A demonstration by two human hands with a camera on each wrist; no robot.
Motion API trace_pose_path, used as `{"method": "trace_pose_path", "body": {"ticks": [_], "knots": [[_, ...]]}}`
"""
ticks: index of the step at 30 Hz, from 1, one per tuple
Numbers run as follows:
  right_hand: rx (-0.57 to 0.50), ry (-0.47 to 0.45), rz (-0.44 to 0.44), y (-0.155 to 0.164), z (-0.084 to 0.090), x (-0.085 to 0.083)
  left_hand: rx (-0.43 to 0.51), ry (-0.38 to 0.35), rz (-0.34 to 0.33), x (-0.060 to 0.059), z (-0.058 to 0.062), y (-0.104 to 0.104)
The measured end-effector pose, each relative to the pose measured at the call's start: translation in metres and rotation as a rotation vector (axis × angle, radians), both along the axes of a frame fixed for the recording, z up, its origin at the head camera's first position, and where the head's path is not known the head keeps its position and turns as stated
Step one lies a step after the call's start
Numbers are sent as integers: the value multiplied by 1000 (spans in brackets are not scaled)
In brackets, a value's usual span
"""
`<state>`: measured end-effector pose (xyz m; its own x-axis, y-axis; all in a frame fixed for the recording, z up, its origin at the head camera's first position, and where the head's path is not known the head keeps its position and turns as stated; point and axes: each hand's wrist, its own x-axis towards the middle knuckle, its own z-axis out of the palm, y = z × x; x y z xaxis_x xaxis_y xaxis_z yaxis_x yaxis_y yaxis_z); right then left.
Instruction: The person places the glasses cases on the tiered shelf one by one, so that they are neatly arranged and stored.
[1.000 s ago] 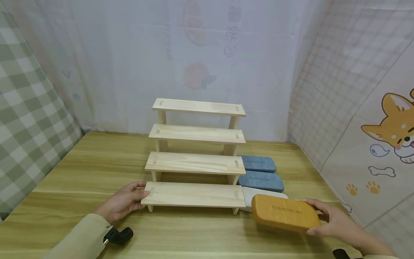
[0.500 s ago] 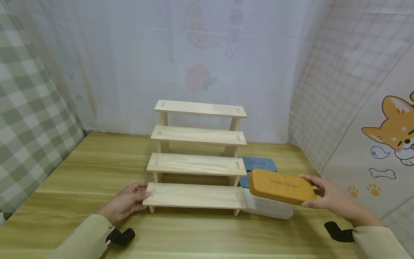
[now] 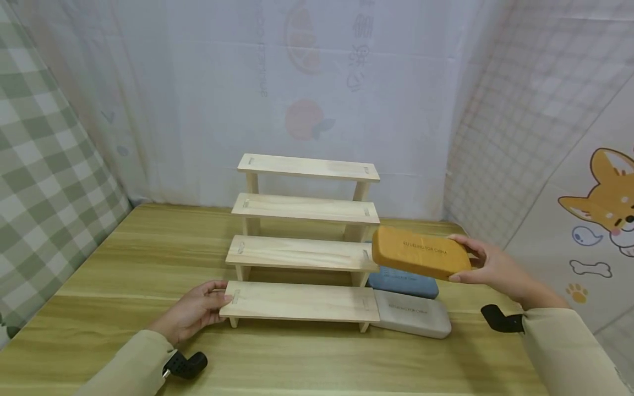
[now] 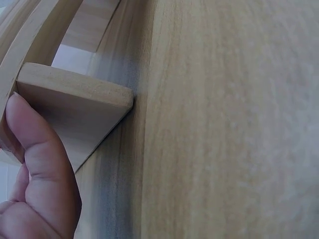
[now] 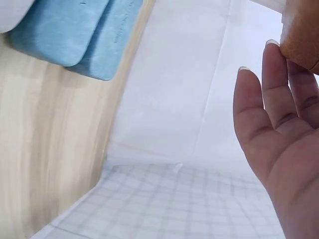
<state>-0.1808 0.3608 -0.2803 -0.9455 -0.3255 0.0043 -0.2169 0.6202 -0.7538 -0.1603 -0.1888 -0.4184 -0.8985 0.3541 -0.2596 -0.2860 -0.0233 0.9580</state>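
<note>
A tiered stand of pale wood (image 3: pixel 302 301) rises in steps toward the back. Its lowest shelf is pinched at the left end by my left hand (image 3: pixel 190 311); in the left wrist view the thumb (image 4: pixel 42 144) lies along the board beside a stand leg (image 4: pixel 75 94). My right hand (image 3: pixel 487 269) holds an orange glasses case (image 3: pixel 421 253) by its right end, raised off the table beside the second shelf from the bottom. In the right wrist view only a corner of the orange case (image 5: pixel 301 37) shows, at the fingertips.
Right of the stand lie a light grey case (image 3: pixel 413 314) and a blue case (image 3: pixel 403 281). Another blue case is mostly hidden in the head view; two blue cases (image 5: pixel 60 30) show in the right wrist view. Curtains stand behind and at both sides of the table (image 3: pixel 277 360).
My right hand has lifted the orange case from over the grey case, up and away toward the back and slightly left. More of the grey case shows. My left hand keeps its grip on the shelf.
</note>
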Motion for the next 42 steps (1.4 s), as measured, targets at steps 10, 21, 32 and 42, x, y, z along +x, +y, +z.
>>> {"method": "trace_pose_path", "body": {"ticks": [10, 21, 32, 42], "knots": [[59, 66, -1, -19, 25, -24, 10, -2, 1, -4, 1, 1], [89, 35, 11, -53, 52, -55, 10, 3, -12, -4, -2, 3], [78, 19, 15, -89, 67, -88, -14, 0, 6, -1, -7, 2], [68, 41, 36, -117, 83, -113, -25, -8, 7, -1, -5, -1]]}}
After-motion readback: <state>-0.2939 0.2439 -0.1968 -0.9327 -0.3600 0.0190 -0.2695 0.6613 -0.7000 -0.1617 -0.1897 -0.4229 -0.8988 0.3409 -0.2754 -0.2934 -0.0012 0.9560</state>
